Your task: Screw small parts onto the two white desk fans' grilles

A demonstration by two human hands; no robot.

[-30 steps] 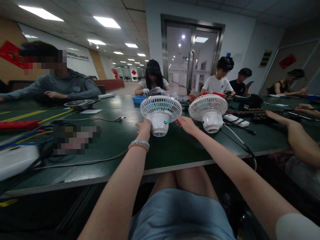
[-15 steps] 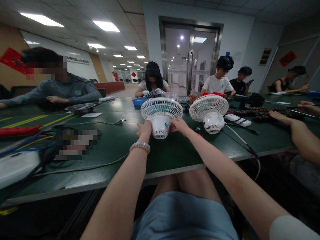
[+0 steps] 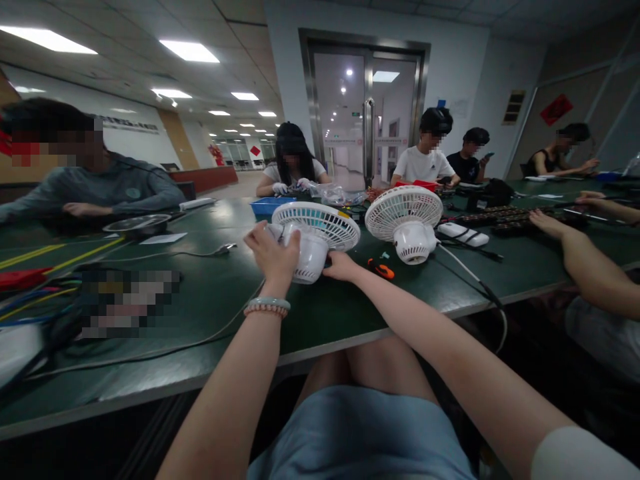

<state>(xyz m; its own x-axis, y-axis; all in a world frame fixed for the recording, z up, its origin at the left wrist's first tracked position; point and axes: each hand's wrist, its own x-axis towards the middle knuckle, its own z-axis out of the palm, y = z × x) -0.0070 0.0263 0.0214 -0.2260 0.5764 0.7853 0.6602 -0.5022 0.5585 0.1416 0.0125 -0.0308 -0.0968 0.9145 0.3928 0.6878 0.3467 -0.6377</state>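
Wall lettering past the counter's far edge blurs; left fingers clamp one white fan, but whether right fingers grip I cannot tell.

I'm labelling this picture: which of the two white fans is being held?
The left fan: the left hand grips it, and the right hand is at its side. No hand touches the right fan.

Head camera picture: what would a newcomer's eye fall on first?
Probably the white fan straight ahead, with the left hand on its left side and the right hand at its right. Just right of it, a second white fan sits on the green table; a small orange and black object lies between that fan's body and the right hand.
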